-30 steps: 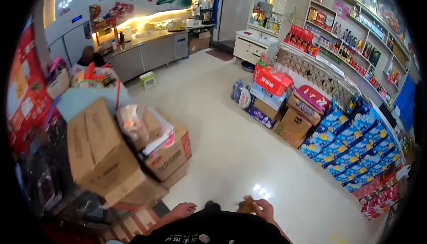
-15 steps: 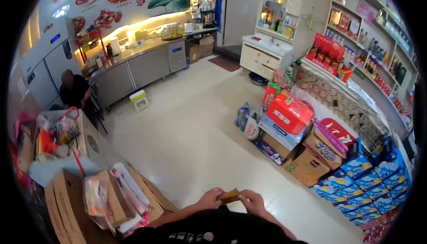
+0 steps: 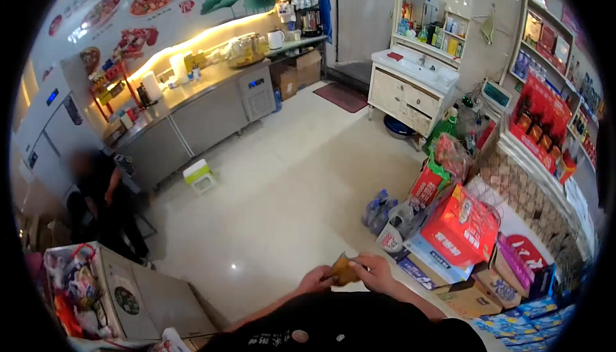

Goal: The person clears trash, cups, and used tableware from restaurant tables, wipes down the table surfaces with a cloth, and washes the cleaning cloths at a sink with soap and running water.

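A small brownish-yellow flat object (image 3: 344, 271) is held in front of my black shirt, its kind too small and blurred to make out. My left hand (image 3: 317, 279) grips its left edge with closed fingers. On the other side, my right hand (image 3: 375, 271) pinches the right edge between thumb and fingers. The object is tilted, with its broad face partly showing and a dark upper edge.
A seated person (image 3: 102, 192) is at the left by a steel counter (image 3: 208, 127). A green-and-white stool (image 3: 199, 176) stands on the floor. Stacked boxes with a red carton (image 3: 459, 227) line the right; a white cabinet (image 3: 135, 294) holding bags is at lower left.
My view has moved forward and turned, so the cardboard boxes at lower left have mostly left the picture. The object in my hands has tilted and shows more of its face.
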`<state>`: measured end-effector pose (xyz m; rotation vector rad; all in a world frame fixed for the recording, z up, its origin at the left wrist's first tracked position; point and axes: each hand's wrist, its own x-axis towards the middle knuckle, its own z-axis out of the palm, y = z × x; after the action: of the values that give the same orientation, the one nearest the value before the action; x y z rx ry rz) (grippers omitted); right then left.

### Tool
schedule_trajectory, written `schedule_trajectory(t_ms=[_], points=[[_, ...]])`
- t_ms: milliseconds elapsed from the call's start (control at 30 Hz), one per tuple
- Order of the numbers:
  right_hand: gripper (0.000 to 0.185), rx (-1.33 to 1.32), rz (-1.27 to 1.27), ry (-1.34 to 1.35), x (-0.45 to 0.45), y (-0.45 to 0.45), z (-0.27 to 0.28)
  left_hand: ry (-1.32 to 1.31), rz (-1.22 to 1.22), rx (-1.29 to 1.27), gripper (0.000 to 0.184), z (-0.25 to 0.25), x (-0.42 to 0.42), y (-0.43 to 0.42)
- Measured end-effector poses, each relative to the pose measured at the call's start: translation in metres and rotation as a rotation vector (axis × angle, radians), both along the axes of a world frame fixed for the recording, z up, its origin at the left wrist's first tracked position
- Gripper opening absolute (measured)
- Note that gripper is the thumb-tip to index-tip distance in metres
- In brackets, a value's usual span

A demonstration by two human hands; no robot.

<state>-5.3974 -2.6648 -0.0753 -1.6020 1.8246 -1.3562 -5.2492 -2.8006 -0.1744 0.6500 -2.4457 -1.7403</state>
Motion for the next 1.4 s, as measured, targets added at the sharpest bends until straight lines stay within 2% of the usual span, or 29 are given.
schedule_trajectory(t_ms=[33,67,100,200,233,300,333,367,433,467,567,600,700,767,833,900,967,1033,1067,1133,1167,1200,1233,1300,1367,1400], points=[[0.011,0.003,-0.071,-0.018,-0.023,-0.018,0.006,0.142,-0.018,-0.103,0.035,0.009,-0.029,-0.021],[0.009,-0.009,-0.144,-0.028,-0.049,-0.038,0.017,0.149,0.004,-0.123,0.036,0.024,-0.053,-0.039],[0.009,-0.007,-0.152,-0.026,-0.074,-0.053,0.021,0.152,-0.003,-0.121,0.036,0.022,-0.077,-0.056],[0.008,-0.109,-0.254,-0.032,-0.146,-0.092,0.020,0.162,-0.085,-0.397,0.038,0.002,-0.152,-0.110],[0.008,-0.105,-0.263,-0.041,-0.171,-0.106,0.016,0.154,-0.095,-0.393,0.038,-0.008,-0.179,-0.129],[0.008,-0.149,-0.339,-0.072,-0.221,-0.129,0.010,-0.067,-0.159,-0.309,0.036,-0.020,-0.232,-0.163],[0.008,-0.223,-0.332,-0.111,-0.251,-0.144,-0.002,-0.090,-0.091,-0.117,0.033,-0.017,-0.256,-0.174],[0.008,-0.212,-0.323,-0.116,-0.275,-0.158,-0.001,-0.095,-0.082,-0.107,0.033,-0.041,-0.279,-0.189],[0.011,-0.161,-0.406,-0.138,-0.331,-0.195,0.009,0.028,-0.116,-0.107,0.030,-0.043,-0.341,-0.230],[0.011,-0.131,-0.445,-0.034,-0.365,-0.215,0.001,-0.091,-0.132,-0.098,0.027,-0.041,-0.363,-0.251],[0.011,-0.148,-0.405,-0.126,-0.449,-0.262,0.018,-0.064,-0.186,-0.101,0.023,-0.032,-0.429,-0.317],[0.012,-0.240,-0.469,-0.192,-0.467,-0.281,0.026,-0.119,-0.194,-0.085,0.020,-0.028,-0.451,-0.336],[0.013,-0.287,-0.528,-0.071,-0.551,-0.324,0.020,-0.185,-0.195,-0.144,0.023,-0.053,-0.511,-0.391],[0.014,-0.253,-0.506,-0.072,-0.608,-0.346,0.011,-0.286,-0.201,-0.150,0.022,-0.043,-0.557,-0.425],[0.015,-0.143,-0.703,-0.039,-0.654,-0.361,0.008,-0.178,-0.057,-0.128,0.018,-0.051,-0.603,-0.456],[0.015,-0.124,-0.835,-0.029,-0.697,-0.371,0.007,-0.040,0.088,0.014,0.019,-0.060,-0.657,-0.493],[0.016,-0.096,-0.976,-0.013,-0.733,-0.372,0.003,0.072,0.133,0.018,0.019,-0.070,-0.711,-0.534],[0.016,-0.291,-1.058,-0.116,-0.773,-0.376,-0.003,0.060,0.124,0.071,0.018,-0.007,-0.785,-0.561],[0.016,-0.283,-1.101,-0.108,-0.791,-0.373,-0.002,0.090,0.111,0.055,0.018,0.013,-0.820,-0.572],[0.013,-0.320,-1.220,-0.409,-0.826,-0.373,-0.007,0.138,0.094,0.044,0.018,0.030,-0.890,-0.599],[0.013,-0.314,-1.257,-0.413,-0.847,-0.376,-0.017,0.155,0.086,0.061,0.017,0.031,-0.928,-0.614],[0.012,-0.293,-1.262,-0.341,-0.864,-0.372,-0.027,0.254,0.075,0.183,0.017,0.043,-0.957,-0.618],[0.011,-0.272,-1.263,-0.267,-0.885,-0.377,-0.028,0.298,0.028,0.171,0.017,0.048,-0.987,-0.624],[0.013,-0.302,-1.378,-0.368,-0.932,-0.395,-0.033,0.294,0.032,-0.007,0.016,0.057,-1.051,-0.630],[0.017,-0.157,-1.451,-0.037,-0.984,-0.401,-0.037,0.357,0.020,-0.040,0.016,0.075,-1.102,-0.628],[0.019,-0.167,-1.460,-0.088,-1.010,-0.409,-0.026,0.442,0.015,-0.091,0.015,0.085,-1.134,-0.628]])
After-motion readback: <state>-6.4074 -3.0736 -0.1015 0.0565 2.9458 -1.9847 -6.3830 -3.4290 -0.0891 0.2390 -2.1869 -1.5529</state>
